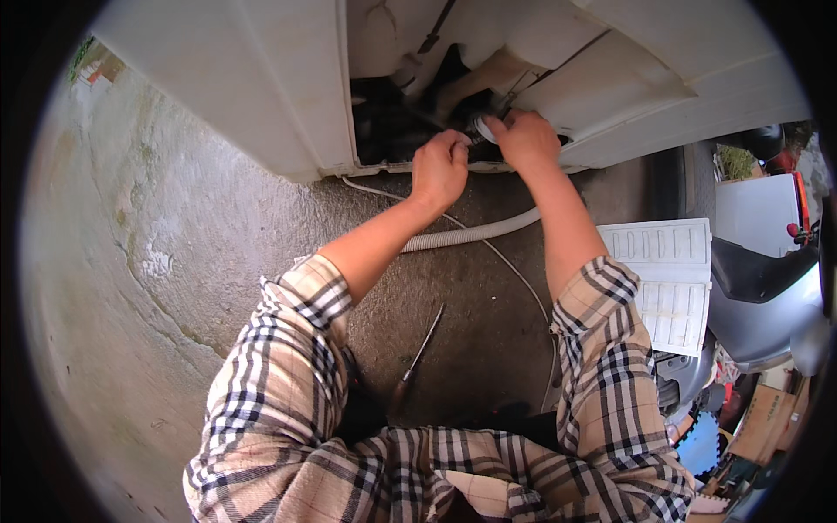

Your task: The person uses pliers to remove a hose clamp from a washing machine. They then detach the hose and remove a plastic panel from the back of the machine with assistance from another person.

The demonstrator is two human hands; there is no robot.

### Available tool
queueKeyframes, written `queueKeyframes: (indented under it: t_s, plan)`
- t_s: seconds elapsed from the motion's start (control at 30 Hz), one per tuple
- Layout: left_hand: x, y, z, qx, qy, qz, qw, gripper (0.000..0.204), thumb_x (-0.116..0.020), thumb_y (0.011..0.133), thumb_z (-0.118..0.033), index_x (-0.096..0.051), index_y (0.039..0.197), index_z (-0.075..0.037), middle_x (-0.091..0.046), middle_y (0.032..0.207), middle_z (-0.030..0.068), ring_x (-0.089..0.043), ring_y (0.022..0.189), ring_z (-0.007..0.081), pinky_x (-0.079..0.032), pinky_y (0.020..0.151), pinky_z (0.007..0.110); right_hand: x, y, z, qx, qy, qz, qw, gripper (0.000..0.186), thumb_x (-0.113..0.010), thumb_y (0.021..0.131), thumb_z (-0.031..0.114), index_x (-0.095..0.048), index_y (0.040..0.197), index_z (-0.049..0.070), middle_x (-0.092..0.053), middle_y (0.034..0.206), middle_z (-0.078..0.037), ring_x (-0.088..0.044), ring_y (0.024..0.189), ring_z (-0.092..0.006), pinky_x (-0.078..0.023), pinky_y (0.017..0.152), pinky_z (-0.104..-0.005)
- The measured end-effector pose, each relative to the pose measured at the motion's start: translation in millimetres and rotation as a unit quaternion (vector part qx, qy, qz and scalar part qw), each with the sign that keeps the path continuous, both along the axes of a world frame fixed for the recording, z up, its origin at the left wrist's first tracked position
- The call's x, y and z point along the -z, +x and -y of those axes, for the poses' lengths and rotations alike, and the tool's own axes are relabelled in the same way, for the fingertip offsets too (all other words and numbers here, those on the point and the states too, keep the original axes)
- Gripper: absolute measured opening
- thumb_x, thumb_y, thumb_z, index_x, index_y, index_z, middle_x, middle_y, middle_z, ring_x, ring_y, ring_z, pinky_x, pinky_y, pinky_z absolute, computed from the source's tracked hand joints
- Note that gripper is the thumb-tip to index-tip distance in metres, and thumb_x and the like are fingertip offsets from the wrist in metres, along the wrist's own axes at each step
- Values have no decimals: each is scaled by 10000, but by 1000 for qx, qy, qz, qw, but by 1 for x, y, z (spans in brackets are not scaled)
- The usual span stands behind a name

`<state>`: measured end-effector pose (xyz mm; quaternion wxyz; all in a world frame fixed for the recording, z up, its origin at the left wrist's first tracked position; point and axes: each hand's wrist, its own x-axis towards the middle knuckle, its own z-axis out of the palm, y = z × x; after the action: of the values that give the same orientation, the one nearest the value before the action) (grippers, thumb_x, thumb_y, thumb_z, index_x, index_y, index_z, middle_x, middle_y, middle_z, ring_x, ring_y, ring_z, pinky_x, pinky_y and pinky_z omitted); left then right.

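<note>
Right hand, thumb and fingers closed upon a small white round part, at the lower edge of the opening in a white cabinet, toward that edge's right corner. Left hand, fingers curled beside it at the same edge; whether they pinch anything cannot be told against the dark interior. Next outward, a pale corrugated hose and a thin cord cross on the concrete floor. Farther off lies a long-shafted tool, tip toward the cabinet. Toward the floor's right edge: a white slatted panel, then a silver-grey scooter.
</note>
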<state>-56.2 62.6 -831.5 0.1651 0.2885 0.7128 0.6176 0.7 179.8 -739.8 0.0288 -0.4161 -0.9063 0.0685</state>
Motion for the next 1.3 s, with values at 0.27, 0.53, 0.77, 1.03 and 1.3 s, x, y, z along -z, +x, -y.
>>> queueKeyframes:
  t_s: [0.27,0.53,0.77,1.03,1.3]
  plan:
    - [-14,-26,10,4,11,45,999,217,-499,853,-110,-639,988,-15,-667,861,136,-622,795,238,-483,743,336,6,8,-34,65,-277,-100,953,420,-611,833,402,-651,941,-2,-650,820,-97,-617,639,-155,-470,561,-300]
    - [-14,-27,3,-82,5,-19,996,262,-484,823,-136,-639,1024,-72,-648,941,205,-606,907,393,-475,812,446,10,8,-34,129,-381,-253,880,437,-576,871,375,-585,1097,1,-639,871,-73,-620,604,-125,-387,465,-256]
    - [-6,-32,5,-78,-25,7,997,246,-504,838,-162,-653,1011,-70,-671,900,152,-640,862,315,-489,773,383,1,13,-23,128,-305,-220,918,519,-610,835,431,-599,1106,-11,-620,866,-51,-630,626,-134,-374,464,-252]
    - [-8,-31,2,-69,-29,12,997,231,-505,847,-179,-662,986,-80,-672,879,151,-643,850,326,-495,762,392,-7,12,-32,154,-367,-232,887,406,-725,734,458,-656,889,90,-577,772,4,-494,585,-78,-351,467,-211]
    - [-14,-33,8,-40,-50,30,997,285,-481,864,-249,-656,1014,-80,-660,946,173,-609,947,359,-470,829,414,-5,18,-36,162,-491,-181,837,323,-736,755,399,-639,899,125,-503,699,52,-464,601,-50,-388,480,-189]
